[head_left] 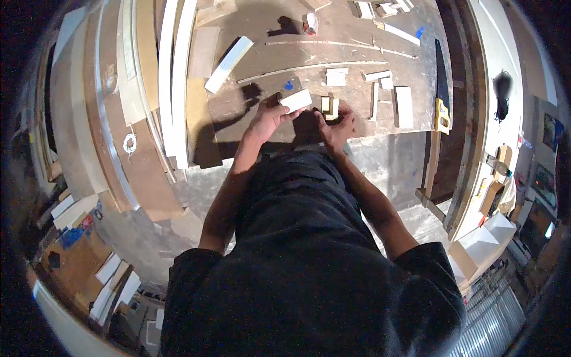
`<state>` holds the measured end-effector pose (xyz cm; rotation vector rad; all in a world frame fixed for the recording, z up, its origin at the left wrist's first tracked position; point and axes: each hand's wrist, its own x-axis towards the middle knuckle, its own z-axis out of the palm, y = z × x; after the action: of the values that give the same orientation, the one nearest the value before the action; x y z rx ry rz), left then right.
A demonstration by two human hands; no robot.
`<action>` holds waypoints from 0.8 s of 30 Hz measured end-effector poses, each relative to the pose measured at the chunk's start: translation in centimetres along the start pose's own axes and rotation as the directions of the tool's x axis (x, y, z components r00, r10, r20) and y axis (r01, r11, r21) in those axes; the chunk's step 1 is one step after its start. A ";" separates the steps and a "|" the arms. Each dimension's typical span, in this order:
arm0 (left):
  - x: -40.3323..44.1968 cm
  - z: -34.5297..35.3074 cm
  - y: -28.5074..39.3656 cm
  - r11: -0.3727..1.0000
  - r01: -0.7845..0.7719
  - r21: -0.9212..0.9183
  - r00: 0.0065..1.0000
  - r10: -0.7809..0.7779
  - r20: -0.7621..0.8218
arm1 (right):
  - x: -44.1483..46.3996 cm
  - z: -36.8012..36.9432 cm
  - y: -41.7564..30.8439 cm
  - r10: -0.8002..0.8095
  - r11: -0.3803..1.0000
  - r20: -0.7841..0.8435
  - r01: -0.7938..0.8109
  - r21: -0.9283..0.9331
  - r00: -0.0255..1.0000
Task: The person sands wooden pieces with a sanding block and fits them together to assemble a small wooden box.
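Note:
My left hand is closed on a pale wooden block, held tilted over the near part of the brown worktable. Just to its right, my right hand has its thumb and fingers curled around the near end of a small yellowish block-like piece. Whether that piece rests on the table or is lifted is hard to tell. Beyond it lie short stacked offcuts. A small blue scrap is on the table past the left hand's block.
At the table's right edge lies a handsaw with a yellow handle, near a white board piece. Thin wood strips cross the table. A white-faced block lies left, beside long boards. A white open box stands right.

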<state>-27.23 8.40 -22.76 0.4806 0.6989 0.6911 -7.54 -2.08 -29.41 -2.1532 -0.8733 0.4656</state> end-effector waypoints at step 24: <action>-2.5 3.0 5.0 0.899 -0.214 0.382 0.974 0.226 0.013 | 2.5 -5.0 -5.1 -0.201 0.796 0.103 0.101 0.596 0.974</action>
<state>-28.53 9.50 -16.68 0.9214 0.8214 0.7787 -5.21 -0.42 -22.37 -1.4745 -0.8427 0.7301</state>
